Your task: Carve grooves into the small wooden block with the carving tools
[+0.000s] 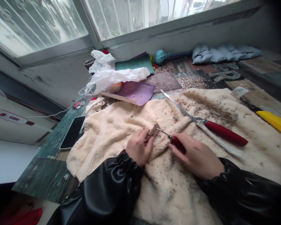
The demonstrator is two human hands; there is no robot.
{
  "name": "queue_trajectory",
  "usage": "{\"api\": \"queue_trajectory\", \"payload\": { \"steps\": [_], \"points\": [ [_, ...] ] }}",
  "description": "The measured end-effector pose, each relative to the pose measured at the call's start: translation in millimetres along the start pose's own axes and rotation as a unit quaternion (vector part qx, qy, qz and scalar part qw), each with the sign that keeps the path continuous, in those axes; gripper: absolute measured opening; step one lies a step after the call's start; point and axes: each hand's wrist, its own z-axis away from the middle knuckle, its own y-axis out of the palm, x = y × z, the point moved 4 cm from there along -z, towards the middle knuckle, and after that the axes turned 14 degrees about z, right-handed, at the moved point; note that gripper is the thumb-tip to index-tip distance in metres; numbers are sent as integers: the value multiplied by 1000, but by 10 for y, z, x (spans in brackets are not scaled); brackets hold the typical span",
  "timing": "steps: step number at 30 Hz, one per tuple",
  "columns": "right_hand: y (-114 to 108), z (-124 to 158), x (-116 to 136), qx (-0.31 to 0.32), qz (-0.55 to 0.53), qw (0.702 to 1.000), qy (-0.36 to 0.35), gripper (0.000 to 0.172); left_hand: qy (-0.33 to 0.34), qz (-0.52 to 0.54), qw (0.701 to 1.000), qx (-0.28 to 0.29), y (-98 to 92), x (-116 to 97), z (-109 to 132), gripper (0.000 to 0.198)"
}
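Between the thumb and fingers of my left hand [140, 146] is a small brown piece of wood [155, 128], held just above a cream towel [117, 125]. My right hand [196, 153] grips the red handle of a carving tool [176, 142]. Its thin metal shaft points left, and the tip meets or nearly meets the wood; I cannot tell which. To the right lies a long narrow blade with a red handle [226, 132], beside a whitish strip [221, 142]. Wood shavings are scattered over the towel.
A phone [72, 132] lies at the left table edge. Behind the towel are a purple sheet [138, 92], a white plastic bag [121, 75] and a green mat [137, 64]. A yellow-handled tool [275, 122] is at the right, and a grey-blue padded bundle [224, 53] lies by the wall.
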Motion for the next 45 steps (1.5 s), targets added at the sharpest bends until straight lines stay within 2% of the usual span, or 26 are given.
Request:
{"api": "queue_trajectory", "payload": {
  "steps": [3,12,23,29,33,39,45],
  "points": [
    [4,-25,-31,17,4,1000,-6,21,22,29,999,-18,22,-6,4,16],
    [-19,-1,-45,54,66,996,19,25,48,68,996,-36,19,-72,11,14],
    [26,-14,37,81,168,981,48,32,39,67,997,-22,68,-41,-8,10],
    [-85,-64,106,129,220,964,71,25,57,67,996,-18,98,-64,0,9],
    [-84,-69,135,153,229,959,67,23,60,66,996,-18,108,-73,2,9],
    [-20,-74,139,150,230,959,70,23,48,59,997,-19,100,-38,-9,10],
    [-68,-100,165,135,228,961,76,23,37,52,998,-22,108,-18,-15,9]
  ]
}}
